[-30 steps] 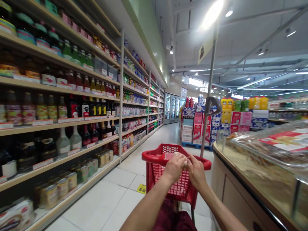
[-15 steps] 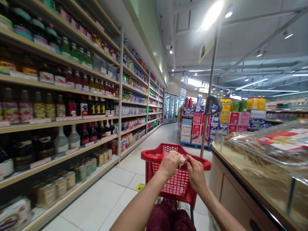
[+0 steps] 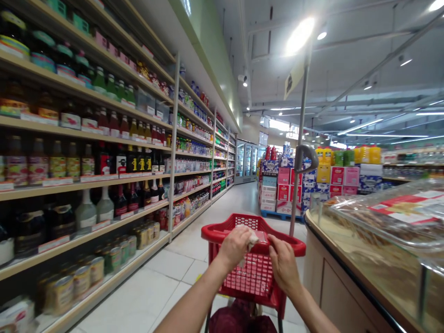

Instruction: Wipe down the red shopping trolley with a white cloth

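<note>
Your left hand [image 3: 236, 246] pinches a white paper [image 3: 252, 239] over the red basket [image 3: 255, 277]; your right hand [image 3: 283, 262], fingers curled, sits just beside it.

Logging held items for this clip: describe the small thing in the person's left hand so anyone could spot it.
Find the red shopping cart in mid-aisle. Above its near rim, the left hand pinches a small crumpled white piece, perhaps paper, the only pale thing against red plastic.

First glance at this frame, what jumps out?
A bright red shopping cart sits dead centre in the aisle, with the left hand and right hand over its near rim, the left pinching a small white scrap. Long shelves of bottles and jars fill the left side; a glass-topped counter runs along the right.
</note>
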### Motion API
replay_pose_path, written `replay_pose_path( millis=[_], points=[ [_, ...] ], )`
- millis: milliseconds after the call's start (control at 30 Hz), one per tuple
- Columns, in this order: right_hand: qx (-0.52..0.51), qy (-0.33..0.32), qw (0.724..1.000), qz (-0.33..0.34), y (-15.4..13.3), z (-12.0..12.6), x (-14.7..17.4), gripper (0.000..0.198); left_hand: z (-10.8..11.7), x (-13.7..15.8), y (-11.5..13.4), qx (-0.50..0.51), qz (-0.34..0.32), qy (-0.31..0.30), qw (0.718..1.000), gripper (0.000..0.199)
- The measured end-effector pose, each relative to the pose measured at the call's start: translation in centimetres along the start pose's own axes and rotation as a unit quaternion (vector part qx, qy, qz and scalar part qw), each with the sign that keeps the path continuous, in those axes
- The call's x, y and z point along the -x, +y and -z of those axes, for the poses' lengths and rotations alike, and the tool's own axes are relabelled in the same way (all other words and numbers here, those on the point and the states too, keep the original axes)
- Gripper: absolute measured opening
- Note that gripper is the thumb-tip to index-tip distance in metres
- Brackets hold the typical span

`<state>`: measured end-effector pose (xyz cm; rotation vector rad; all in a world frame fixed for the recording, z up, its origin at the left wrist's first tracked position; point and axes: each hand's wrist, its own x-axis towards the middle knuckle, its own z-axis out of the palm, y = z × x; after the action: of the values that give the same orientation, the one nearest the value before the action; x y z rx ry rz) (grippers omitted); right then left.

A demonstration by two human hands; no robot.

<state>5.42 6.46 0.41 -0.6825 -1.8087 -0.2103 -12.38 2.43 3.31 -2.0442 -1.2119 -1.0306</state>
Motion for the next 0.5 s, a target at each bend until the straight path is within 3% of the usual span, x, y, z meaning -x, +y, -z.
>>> replay_pose_path(
  millis=[67,133,300,367,500],
  points=[
    [-0.002,-0.002,1.0,-0.003,-0.1,0.0,0.0,0.03,1.7,1.5,-2.2,-0.026,0.031,0.031,0.999,0.022],
    [-0.002,0.007,1.0,-0.015,-0.3,-0.3,-0.1,0.03,2.3,2.1,-2.8,-0.036,0.055,0.055,0.996,0.022],
    [0.005,0.008,1.0,-0.005,-0.3,-0.9,0.2,0.029,-1.3,-0.7,2.2,0.016,-0.018,0.013,1.0,0.022],
    [0.003,-0.002,1.0,0.002,-0.2,-0.6,0.2,0.03,-2.0,-1.3,3.0,0.013,-0.028,0.005,1.0,0.025],
    [-0.001,-0.008,1.0,-0.002,-0.1,-0.1,0.3,0.034,-0.2,0.3,0.1,-0.004,0.016,0.014,1.0,0.025]
  ],
)
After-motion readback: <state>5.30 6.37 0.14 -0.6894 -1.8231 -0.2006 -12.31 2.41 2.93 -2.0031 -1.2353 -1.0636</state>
